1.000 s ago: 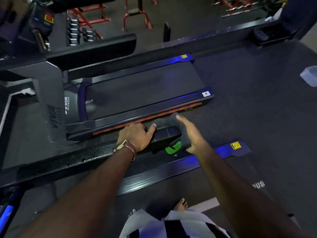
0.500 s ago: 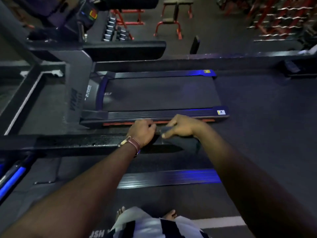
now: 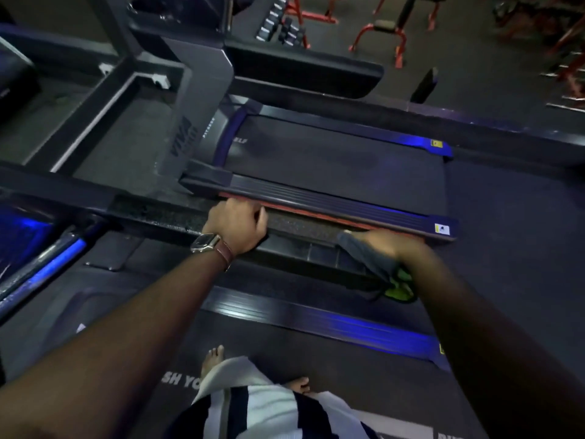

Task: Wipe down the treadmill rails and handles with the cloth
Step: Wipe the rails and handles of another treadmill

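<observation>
Clamped under my right hand (image 3: 384,245), the grey cloth (image 3: 364,255) sits on the handrail (image 3: 304,228) near its far end. My left hand (image 3: 235,223) grips the same rail. Its long axis runs left to right between them, leftward being unwiped, I judge.

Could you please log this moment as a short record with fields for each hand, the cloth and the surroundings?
setting: gym floor, treadmills side by side
left hand: wears a wristwatch, grips the handrail
right hand: holds the cloth on the handrail, nearer its end
cloth: grey with a green patch, draped over the handrail, hanging down the near side
neighbouring treadmill belt: beyond the handrail, dark, blue-lit edges
background: dumbbell rack, red-framed bench
feet: bare, on the near treadmill
</observation>
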### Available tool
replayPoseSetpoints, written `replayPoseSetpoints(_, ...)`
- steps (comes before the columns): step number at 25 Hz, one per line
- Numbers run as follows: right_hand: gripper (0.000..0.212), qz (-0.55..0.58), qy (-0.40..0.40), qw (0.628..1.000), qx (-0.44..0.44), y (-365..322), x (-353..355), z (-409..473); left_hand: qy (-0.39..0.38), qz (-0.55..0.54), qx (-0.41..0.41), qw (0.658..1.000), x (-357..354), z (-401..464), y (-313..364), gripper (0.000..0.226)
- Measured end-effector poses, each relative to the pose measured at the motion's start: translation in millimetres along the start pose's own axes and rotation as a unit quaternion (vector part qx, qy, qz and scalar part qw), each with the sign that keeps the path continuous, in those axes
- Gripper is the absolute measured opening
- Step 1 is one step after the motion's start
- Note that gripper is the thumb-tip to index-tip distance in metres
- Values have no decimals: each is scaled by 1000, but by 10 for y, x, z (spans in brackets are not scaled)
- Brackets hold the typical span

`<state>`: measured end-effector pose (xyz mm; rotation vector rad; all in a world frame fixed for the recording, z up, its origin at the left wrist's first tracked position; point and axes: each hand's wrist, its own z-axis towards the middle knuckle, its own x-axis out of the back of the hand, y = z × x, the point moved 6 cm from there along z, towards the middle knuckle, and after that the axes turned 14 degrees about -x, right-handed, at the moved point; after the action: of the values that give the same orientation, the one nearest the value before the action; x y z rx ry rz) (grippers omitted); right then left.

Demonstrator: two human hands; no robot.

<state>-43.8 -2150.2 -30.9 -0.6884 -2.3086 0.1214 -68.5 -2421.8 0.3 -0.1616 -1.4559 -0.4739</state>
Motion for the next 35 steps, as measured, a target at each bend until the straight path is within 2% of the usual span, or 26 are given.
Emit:
replayPoseSetpoints(1, 49, -33, -22, 999, -8, -189, -19, 73, 21, -1, 0, 1000, 3, -11, -18, 31)
replayPoseSetpoints(3, 52, -83, -27, 994, 60, -496, -164, 47, 42, -11, 0, 999, 2, -32, -40, 34)
replayPoseSetpoints(4, 53, -59, -17, 995, 83, -535, -211, 46, 41, -6, -6, 999, -20, -36, -37, 36)
replayPoseSetpoints(5, 55, -41, -12, 996, 74, -504, -219, 32, 36, -6, -10, 999, -33, -39, -22, 37)
replayPoseSetpoints(8, 54, 75, -75, 994, -10, -479, -256, 202, 47, -6, 12, 999, -27, -7, -54, 38)
replayPoseSetpoints(9, 53, 32, -86, 996, 6, -589, -292, 179, 48, -7, 24, 999, -5, 8, -70, 38)
replayPoseSetpoints(12, 68, -44, -12, 997, 70, -600, -340, 73, 43, -14, 27, 999, -24, -15, -47, 39)
replayPoseSetpoints(13, 69, -37, -43, 997, 52, -508, -313, 43, 38, -16, 20, 999, -36, -9, -20, 38)
replayPoseSetpoints(15, 56, -45, -115, 992, 18, -486, -311, 143, 38, -4, 27, 999, -19, 4, -36, 36)
replayPoseSetpoints(16, 54, -5, -162, 987, 12, -537, -328, 217, 38, -1, 32, 999, -19, 18, -53, 34)
replayPoseSetpoints(17, 53, -1, -207, 977, 44, -611, -378, 154, 37, -1, 37, 999, -5, 16, -67, 33)
replayPoseSetpoints(18, 54, 7, -195, 979, 64, -668, -393, 163, 39, 2, 37, 999, 10, 6, -65, 34)
replayPoseSetpoints(21, 74, 0, -86, 993, 76, -653, -338, -7, 32, 0, 29, 999, 20, 12, -14, 34)
replayPoseSetpoints(24, 59, -35, -125, 991, 37, -562, -328, 60, 20, 13, 25, 999, 39, 29, 19, 31)
replayPoseSetpoints(26, 63, -2, -142, 990, 11, -626, -402, 159, 26, 14, 24, 999, 75, 8, 13, 30)
replayPoseSetpoints(27, 68, 17, -135, 991, 6, -623, -395, 159, 29, 13, 26, 999, 65, -12, 2, 30)
replayPoseSetpoints(31, 50, 0, -110, 994, 20, -489, -272, 183, 30, 12, 25, 999, 66, 8, 6, 32)
replayPoseSetpoints(32, 58, -5, -104, 995, 12, -580, -277, 155, 27, 11, 24, 999, 75, 18, 12, 32)
replayPoseSetpoints(33, 75, -16, -93, 995, 28, -729, -330, 82, 26, 10, 22, 999, 78, 12, 14, 31)
replayPoseSetpoints(34, 91, -33, -80, 995, 54, -789, -402, 74, 26, 10, 24, 999, 70, -4, 11, 31)
replayPoseSetpoints(35, 98, -51, -60, 993, 92, -815, -439, 74, 27, 10, 28, 999, 62, -14, 1, 31)
